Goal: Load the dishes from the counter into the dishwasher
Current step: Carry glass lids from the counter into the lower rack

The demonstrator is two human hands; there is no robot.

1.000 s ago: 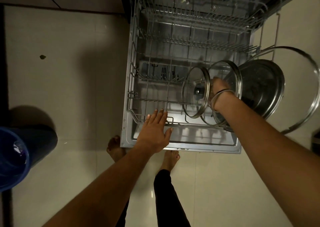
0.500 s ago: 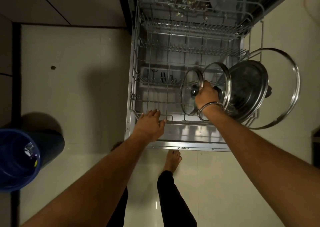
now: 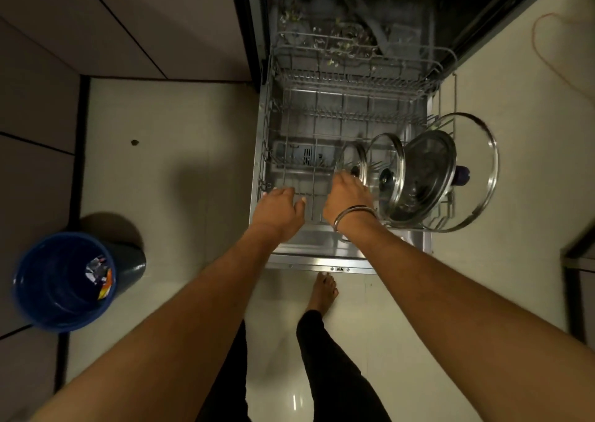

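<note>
Your right hand [image 3: 349, 201] is reaching into the lower rack [image 3: 273, 125] w/ fingers curled at the knob side of the smallest glass lid [image 3: 352, 161]; can't tell if they're actually gripping it. A metal bangle [image 3: 352, 217] is sitting on that wrist. Your left hand [image 3: 278, 210] is resting at the rack's front wire edge, fingers bent down over it, not clearly closed on anything. Rack is sitting pulled out over the open dishwasher door [image 3: 322, 262]. Lids are standing on edge in a row on the rack's right side: small glass one, a mid glass lid [image 3: 391, 164] w/ dark knob, a steel lid [image 3: 428, 177], then a big glass lid [image 3: 483, 170] w/ metal rim leaning past the rack's side. Floor [image 3: 193, 151] is looking pale, glossy tile, dim light. A blue bin [image 3: 64, 280] w/ scraps inside is standing well off to your left.
</note>
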